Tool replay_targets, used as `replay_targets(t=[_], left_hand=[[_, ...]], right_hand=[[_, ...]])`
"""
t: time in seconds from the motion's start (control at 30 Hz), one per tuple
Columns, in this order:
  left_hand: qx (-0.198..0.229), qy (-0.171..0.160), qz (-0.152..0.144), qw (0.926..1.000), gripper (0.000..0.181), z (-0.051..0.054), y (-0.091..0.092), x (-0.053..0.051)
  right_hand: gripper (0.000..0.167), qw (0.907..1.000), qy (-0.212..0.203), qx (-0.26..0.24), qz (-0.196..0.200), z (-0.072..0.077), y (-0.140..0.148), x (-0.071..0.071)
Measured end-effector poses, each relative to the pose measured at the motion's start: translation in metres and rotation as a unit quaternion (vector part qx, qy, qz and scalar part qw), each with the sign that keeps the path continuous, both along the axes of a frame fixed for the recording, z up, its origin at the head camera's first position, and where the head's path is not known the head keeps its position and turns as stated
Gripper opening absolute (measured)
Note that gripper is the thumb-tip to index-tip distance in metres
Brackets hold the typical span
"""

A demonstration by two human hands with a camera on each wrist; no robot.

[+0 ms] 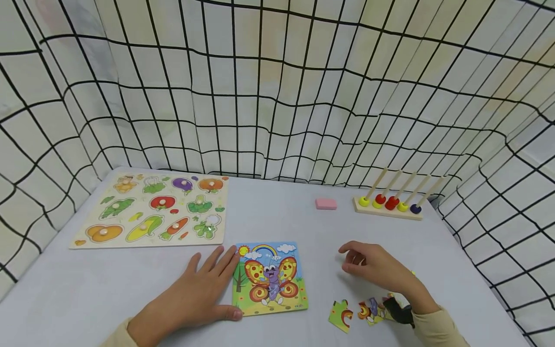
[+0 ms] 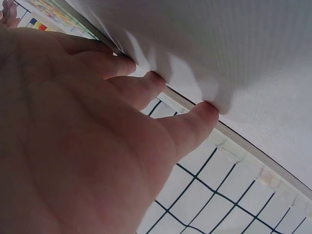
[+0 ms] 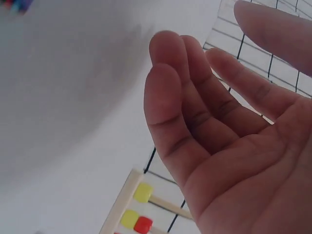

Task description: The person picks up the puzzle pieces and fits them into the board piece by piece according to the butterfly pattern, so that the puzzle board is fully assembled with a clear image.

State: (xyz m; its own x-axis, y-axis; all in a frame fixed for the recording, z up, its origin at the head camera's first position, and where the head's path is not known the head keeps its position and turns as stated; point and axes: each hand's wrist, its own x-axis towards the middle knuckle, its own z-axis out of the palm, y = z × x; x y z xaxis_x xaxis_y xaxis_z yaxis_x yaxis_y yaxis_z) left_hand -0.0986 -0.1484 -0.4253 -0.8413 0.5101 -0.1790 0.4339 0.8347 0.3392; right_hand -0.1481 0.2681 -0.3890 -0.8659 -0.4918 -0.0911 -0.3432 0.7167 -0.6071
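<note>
My left hand (image 1: 188, 294) lies with spread, straight fingers along the left edge of a square butterfly puzzle board (image 1: 270, 308). Its fingertips and thumb touch that edge, and in the left wrist view the fingers (image 2: 187, 129) hold nothing. To the right of the board, my right hand (image 1: 375, 262) hovers over the table with loosely curled fingers and an empty palm, seen also in the right wrist view (image 3: 243, 146). Below it lie loose jigsaw pieces, among them a green corner piece (image 1: 338, 315) and a piece with a butterfly part (image 1: 368, 308); the wrist partly hides others.
A wooden vegetable peg puzzle (image 1: 143, 212) lies at the back left. Toward the back right are a pink block (image 1: 326, 204) and a wooden bead stacker (image 1: 388, 212) with upright rods and coloured beads. Black netting (image 1: 269, 96) over white cloth encloses the white table (image 1: 277, 217).
</note>
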Motion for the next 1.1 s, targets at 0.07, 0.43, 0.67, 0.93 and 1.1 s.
replay_targets(t=[0.07,0.43,0.67,0.93,1.1], left_hand=[[0.001,-0.001,0.001,1.0000,0.122,0.000,0.000,0.000],[0.002,0.000,0.002,1.0000,0.122,0.001,0.000,0.001],[0.005,0.000,0.001,1.0000,0.122,0.001,-0.001,0.001],[0.007,0.007,-0.004,0.9999,0.121,0.000,-0.002,0.002],[0.009,0.010,-0.006,0.9999,0.121,-0.001,-0.003,0.002]], right_hand=[[0.034,0.9999,0.009,0.006,-0.011,0.000,0.007,0.000],[0.038,0.9964,0.039,0.042,-0.061,-0.001,0.039,0.005],[0.041,0.9937,0.039,0.063,-0.084,0.001,0.058,0.009],[0.038,0.9900,0.037,0.078,-0.112,0.000,0.079,0.014],[0.036,0.9869,0.020,0.089,-0.133,-0.001,0.088,0.017]])
